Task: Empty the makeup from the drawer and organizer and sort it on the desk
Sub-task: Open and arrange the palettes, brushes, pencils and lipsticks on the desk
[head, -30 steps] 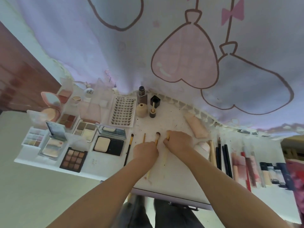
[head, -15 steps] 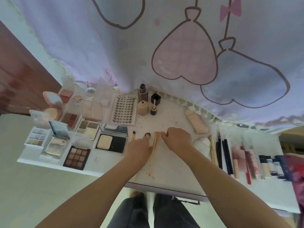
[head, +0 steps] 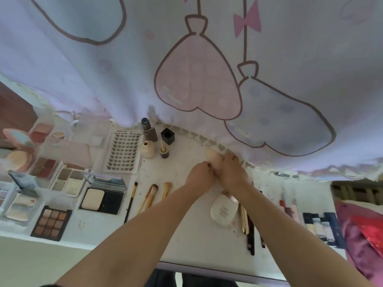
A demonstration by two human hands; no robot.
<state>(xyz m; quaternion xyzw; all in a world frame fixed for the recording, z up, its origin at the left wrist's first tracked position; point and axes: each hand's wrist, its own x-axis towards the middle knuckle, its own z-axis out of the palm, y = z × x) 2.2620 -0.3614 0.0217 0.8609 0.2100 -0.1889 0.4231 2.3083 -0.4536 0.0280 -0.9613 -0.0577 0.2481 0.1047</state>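
I see both hands, left hand (head: 200, 175) and right hand (head: 233, 172), have left the brushes (head: 152, 195), now lying near-left of them on the table (head: 186, 241), and close together on the pink tube (head: 214, 159), so brushes look sorted.

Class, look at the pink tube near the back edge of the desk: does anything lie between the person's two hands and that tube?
Nothing visible does. The left hand and the right hand are already at the pink tube, fingers around its lower part. The brushes lie to the left and the white bottle lies nearer the front, both outside the reach.
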